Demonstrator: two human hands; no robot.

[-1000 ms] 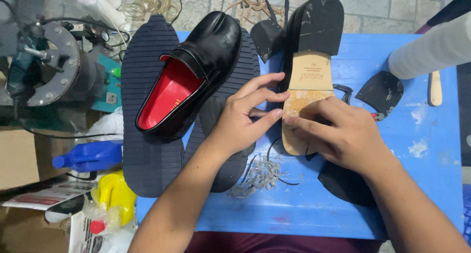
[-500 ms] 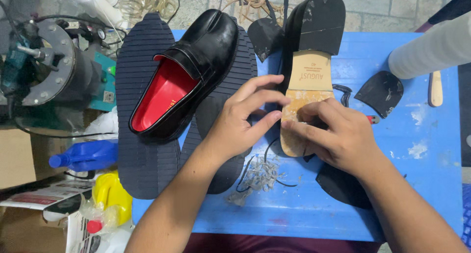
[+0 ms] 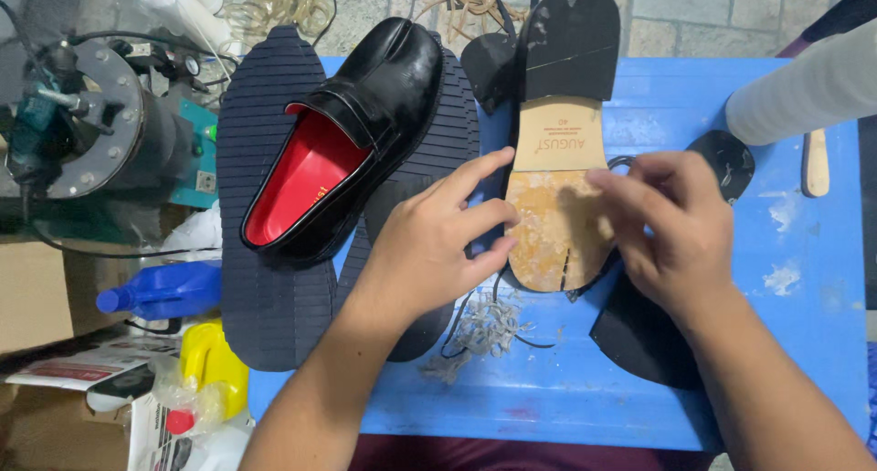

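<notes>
An upturned shoe (image 3: 557,142) lies sole-up on the blue table (image 3: 804,252), its black forepart pointing away and its tan, glue-stained heel area near me. My left hand (image 3: 438,243) presses fingers against the left edge of that tan sole. My right hand (image 3: 676,224) hovers over the sole's right edge, fingers curled and blurred; I cannot tell what it grips. A black loafer with red lining (image 3: 352,133) rests on a ribbed black sole sheet (image 3: 265,279) to the left.
A second ribbed sole (image 3: 411,325) lies under my left wrist. Black rubber pieces (image 3: 639,334) and scraps (image 3: 475,329) sit on the table. A machine (image 3: 82,124), blue bottle (image 3: 164,288) and yellow bottle (image 3: 215,366) stand left. Another person's pale sleeve (image 3: 813,87) is at right.
My right hand has lifted off the tan heel area and shifted right, uncovering the glue-stained surface. My left hand stays against the sole's left edge.
</notes>
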